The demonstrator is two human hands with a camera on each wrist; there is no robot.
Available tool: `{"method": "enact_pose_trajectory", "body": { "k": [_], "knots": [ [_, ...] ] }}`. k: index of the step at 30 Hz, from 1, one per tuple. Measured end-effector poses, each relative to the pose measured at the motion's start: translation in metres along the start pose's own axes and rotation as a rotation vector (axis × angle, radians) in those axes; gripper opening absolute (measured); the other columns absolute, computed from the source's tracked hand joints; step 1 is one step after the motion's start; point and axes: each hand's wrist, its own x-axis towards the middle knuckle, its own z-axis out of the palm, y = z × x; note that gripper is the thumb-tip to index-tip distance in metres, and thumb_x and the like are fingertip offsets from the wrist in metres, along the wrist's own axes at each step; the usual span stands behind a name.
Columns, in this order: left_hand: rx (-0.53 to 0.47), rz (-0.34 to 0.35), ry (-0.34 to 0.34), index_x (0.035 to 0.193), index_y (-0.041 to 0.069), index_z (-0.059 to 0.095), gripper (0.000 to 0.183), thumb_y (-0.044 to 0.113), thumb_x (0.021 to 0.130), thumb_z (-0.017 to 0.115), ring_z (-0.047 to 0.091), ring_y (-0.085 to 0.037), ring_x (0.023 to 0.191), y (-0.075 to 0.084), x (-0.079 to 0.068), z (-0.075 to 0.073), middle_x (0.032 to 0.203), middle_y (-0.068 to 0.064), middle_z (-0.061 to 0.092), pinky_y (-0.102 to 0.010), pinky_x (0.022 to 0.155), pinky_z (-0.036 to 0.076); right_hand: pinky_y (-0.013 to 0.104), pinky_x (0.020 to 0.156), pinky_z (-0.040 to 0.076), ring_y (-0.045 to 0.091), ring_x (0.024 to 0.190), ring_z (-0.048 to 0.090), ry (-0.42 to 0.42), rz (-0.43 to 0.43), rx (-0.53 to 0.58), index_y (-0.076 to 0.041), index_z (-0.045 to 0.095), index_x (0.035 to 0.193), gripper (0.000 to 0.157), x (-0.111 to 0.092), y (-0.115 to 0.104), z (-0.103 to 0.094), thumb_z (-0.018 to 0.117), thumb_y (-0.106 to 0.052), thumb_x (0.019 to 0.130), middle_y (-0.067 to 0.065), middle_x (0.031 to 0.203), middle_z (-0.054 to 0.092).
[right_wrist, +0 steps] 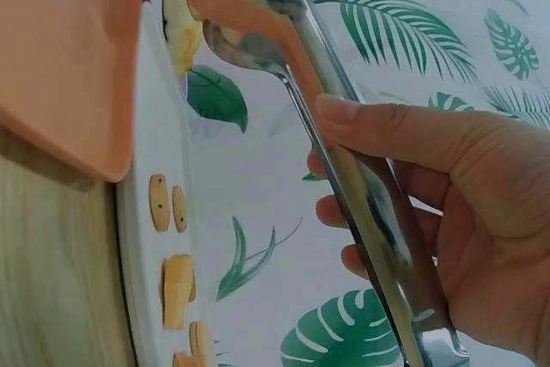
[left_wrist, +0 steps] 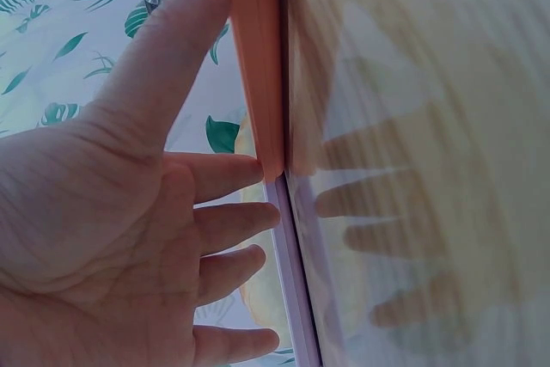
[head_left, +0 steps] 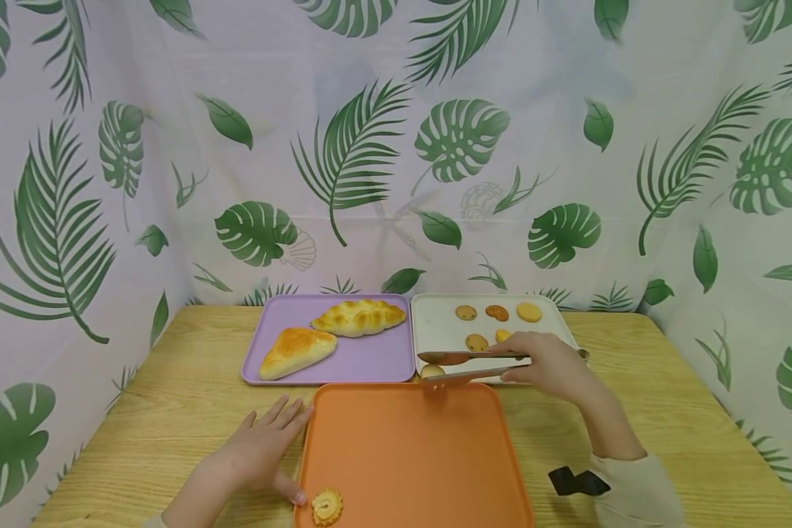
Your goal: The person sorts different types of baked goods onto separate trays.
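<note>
My right hand [head_left: 548,363] grips metal serving tongs [right_wrist: 378,238] by their arms, thumb on one side and fingers on the other. The tongs' tips lie over the front left part of the white tray [head_left: 429,323], around a round cookie [head_left: 432,372]; whether they press on it I cannot tell. My left hand [head_left: 257,447] lies spread at the left side of the orange tray [head_left: 409,455], its thumb and index fingertip at the rim. Near that thumb, a scalloped round cookie [head_left: 327,507] sits in the orange tray's front left corner.
Several cookies [head_left: 529,312] are laid out on the white tray. To its left, a purple tray [head_left: 363,363] bears a triangular bread [head_left: 297,353] and a braided loaf [head_left: 358,317]. A leaf-patterned cloth [head_left: 383,147] hangs behind the wooden table [head_left: 165,381].
</note>
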Motion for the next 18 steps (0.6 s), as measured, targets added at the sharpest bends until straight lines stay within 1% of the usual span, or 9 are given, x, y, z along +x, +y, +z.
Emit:
{"method": "enact_pose_trajectory", "body": {
  "k": [1,5,10,13,18],
  "knots": [
    [0.0,0.001,0.002,0.154,0.008,0.026,0.123,0.059,0.057,0.082,0.014,-0.042,0.15,0.0,0.0,0.0,0.16,-0.019,0.024,-0.075,0.109,0.017,0.033,0.074,0.053,0.021,0.092,0.066,0.009,0.006,-0.003,-0.018,0.074,0.113,0.033,0.0,0.001,0.0,0.078,-0.016,0.08,0.003,0.108,0.074],
    [-0.002,0.003,0.01,0.154,0.008,0.027,0.123,0.059,0.057,0.082,0.014,-0.042,0.15,-0.001,0.0,0.001,0.16,-0.019,0.025,-0.076,0.109,0.017,0.044,0.082,0.055,0.028,0.102,0.067,0.042,0.049,-0.022,-0.013,0.073,0.115,0.033,0.003,0.007,0.004,0.076,-0.014,0.082,0.008,0.113,0.073],
    [0.002,0.009,0.016,0.154,0.008,0.027,0.123,0.059,0.057,0.082,0.014,-0.043,0.15,-0.001,0.0,0.002,0.16,-0.02,0.025,-0.076,0.108,0.017,0.051,0.085,0.054,0.036,0.106,0.065,0.063,0.145,-0.067,-0.01,0.07,0.12,0.037,0.01,0.014,0.012,0.075,-0.016,0.084,0.013,0.117,0.071],
    [0.007,0.016,0.02,0.154,0.007,0.028,0.123,0.06,0.056,0.082,0.015,-0.043,0.149,0.0,-0.001,0.002,0.159,-0.021,0.026,-0.076,0.108,0.018,0.051,0.081,0.055,0.037,0.104,0.066,0.075,0.2,-0.098,-0.009,0.069,0.121,0.04,0.016,0.018,0.016,0.076,-0.018,0.083,0.014,0.116,0.071],
    [0.002,0.022,0.029,0.153,0.006,0.029,0.123,0.062,0.056,0.081,0.018,-0.044,0.149,0.001,-0.002,0.001,0.159,-0.022,0.027,-0.077,0.107,0.019,0.045,0.071,0.056,0.035,0.098,0.067,0.078,0.259,-0.119,-0.009,0.067,0.124,0.043,0.03,0.025,0.023,0.076,-0.021,0.084,0.016,0.116,0.07]
  ]
}}
